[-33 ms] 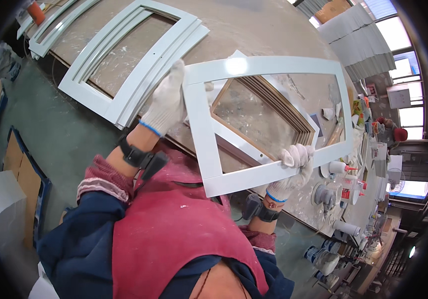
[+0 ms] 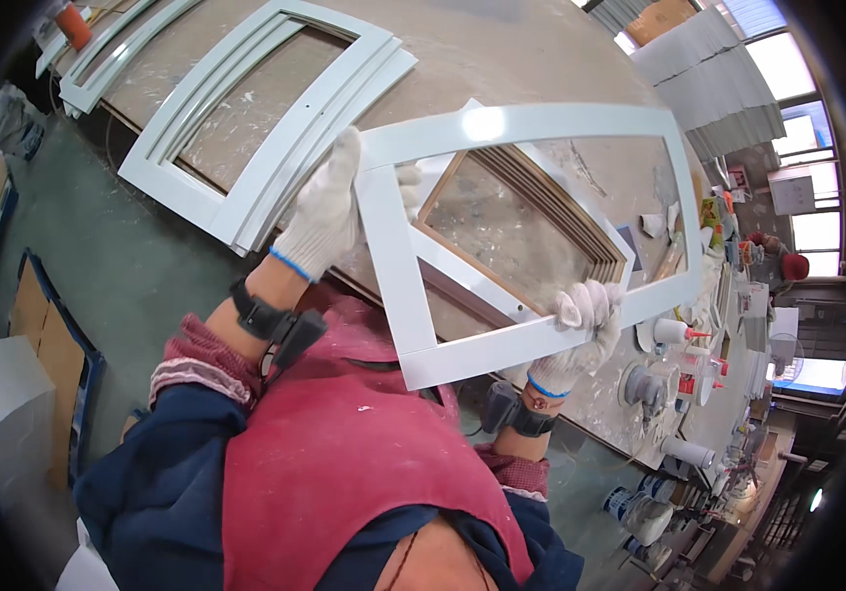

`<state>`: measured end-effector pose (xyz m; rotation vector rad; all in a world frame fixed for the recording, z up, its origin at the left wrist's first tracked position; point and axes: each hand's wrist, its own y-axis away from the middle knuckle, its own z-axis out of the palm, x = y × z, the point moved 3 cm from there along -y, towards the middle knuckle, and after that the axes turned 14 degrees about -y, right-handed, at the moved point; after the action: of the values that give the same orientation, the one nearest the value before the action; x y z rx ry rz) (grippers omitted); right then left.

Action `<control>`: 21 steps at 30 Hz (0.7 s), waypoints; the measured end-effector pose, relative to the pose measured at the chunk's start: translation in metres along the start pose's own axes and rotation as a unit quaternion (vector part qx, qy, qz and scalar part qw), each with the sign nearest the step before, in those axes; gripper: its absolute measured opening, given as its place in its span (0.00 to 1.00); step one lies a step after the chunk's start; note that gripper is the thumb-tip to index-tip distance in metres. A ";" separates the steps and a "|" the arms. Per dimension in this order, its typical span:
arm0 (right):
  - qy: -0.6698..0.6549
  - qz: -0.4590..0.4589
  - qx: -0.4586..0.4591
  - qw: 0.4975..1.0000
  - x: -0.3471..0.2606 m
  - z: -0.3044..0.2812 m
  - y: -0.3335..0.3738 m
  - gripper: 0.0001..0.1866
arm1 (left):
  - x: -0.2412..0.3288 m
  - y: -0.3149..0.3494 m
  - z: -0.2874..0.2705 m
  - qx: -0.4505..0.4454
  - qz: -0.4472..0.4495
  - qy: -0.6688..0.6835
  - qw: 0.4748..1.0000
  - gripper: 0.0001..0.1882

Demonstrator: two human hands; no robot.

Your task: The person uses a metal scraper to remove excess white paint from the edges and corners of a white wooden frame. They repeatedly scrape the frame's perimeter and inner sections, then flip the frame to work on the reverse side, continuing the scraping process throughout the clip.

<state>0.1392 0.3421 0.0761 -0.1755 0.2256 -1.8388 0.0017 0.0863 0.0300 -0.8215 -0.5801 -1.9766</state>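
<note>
A glossy white rectangular frame [image 2: 531, 347] is held up, tilted, over the worktable. My left hand [image 2: 329, 212], in a white knitted glove with a blue cuff edge, grips its left side, with fingertips showing inside the opening. The gloved fingers of my right hand [image 2: 585, 325] wrap over the near rail toward the right. Through the held frame I see a stack of frames [image 2: 487, 305] on the table, white on top with brown inner edges. To the left of my left hand lies another stack of white frames [image 2: 187, 202].
The dusty worktable [image 2: 502, 49] spreads ahead. On its right side are a white squeeze bottle [image 2: 674, 331] with a red tip and several containers. Buckets [image 2: 630, 507] stand on the floor at right. Cardboard panels [image 2: 49, 364] lean at left, and white sheets [image 2: 704, 74] are piled far right.
The far edge of the held frame has tipped slightly nearer and to the right. My left hand has shifted a little lower with it; both hands keep their grip.
</note>
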 end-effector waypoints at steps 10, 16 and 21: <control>0.433 0.198 0.103 0.873 0.056 -0.017 -0.042 0.37 | -0.001 0.095 -0.065 0.018 -0.022 0.108 0.994 0.25; 0.955 0.024 -0.140 0.260 0.011 -0.033 -0.003 0.38 | 0.039 0.116 -0.140 0.188 0.085 -0.084 0.975 0.22; 0.972 0.080 -0.131 0.180 -0.013 -0.049 0.027 0.42 | 0.055 0.123 -0.202 0.234 0.130 -0.045 0.962 0.18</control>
<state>0.1561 0.3503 0.0217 2.0679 2.1343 -0.4692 0.0221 -0.1403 -0.0554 -0.6519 -0.9010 -1.4843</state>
